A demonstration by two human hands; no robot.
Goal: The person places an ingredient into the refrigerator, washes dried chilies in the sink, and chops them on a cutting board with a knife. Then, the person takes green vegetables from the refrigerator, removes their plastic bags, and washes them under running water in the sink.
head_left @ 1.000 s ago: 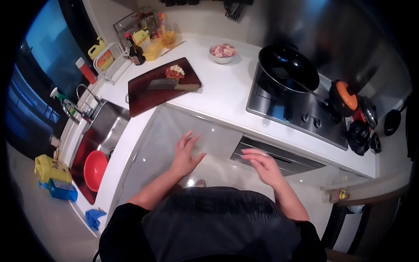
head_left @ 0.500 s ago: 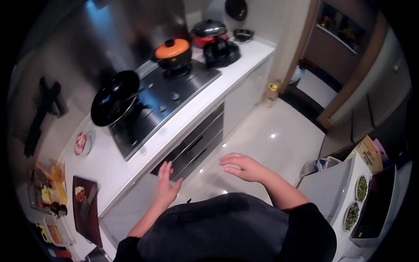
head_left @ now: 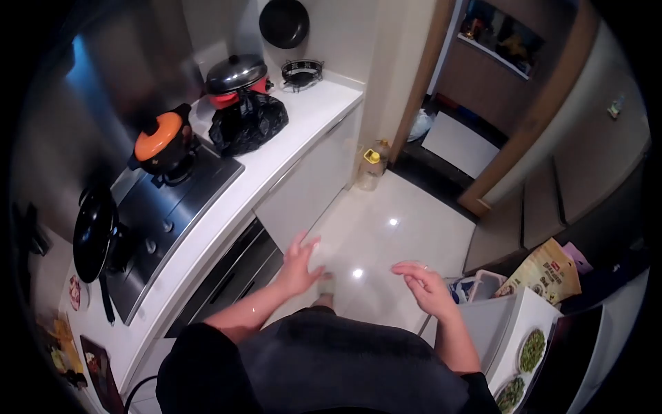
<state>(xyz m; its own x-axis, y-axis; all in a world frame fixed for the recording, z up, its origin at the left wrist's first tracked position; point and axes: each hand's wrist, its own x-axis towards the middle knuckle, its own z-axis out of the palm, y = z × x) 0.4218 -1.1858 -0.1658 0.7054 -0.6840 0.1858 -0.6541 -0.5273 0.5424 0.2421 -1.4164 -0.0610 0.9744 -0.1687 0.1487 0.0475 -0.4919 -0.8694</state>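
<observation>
My left hand (head_left: 296, 270) hovers over the floor beside the lower cabinets, its fingers apart and nothing in it. To its right, my right hand (head_left: 429, 293) is also empty, with the fingers loosely bent and apart from the thumb. Neither hand touches anything. The nearest things to the left hand are the white cabinet door (head_left: 307, 186) and the dark drawer fronts (head_left: 231, 279). A clear plastic container (head_left: 486, 284) and a fridge-like white cabinet (head_left: 476, 328) are close to my right hand.
On the cooktop (head_left: 186, 186) stand a black wok (head_left: 94, 234) and an orange-lidded pot (head_left: 158, 143). Behind a black plastic bag (head_left: 249, 124) is a red pot (head_left: 224, 101). A yellow-capped jug (head_left: 370, 169) stands on the floor by the doorway. Plates of chopped greens (head_left: 532, 350) sit at right.
The view has swung right, so the stove now lies further left and more of the corner shows. My left hand reaches further forward; the right has turned, its fingers more bent.
</observation>
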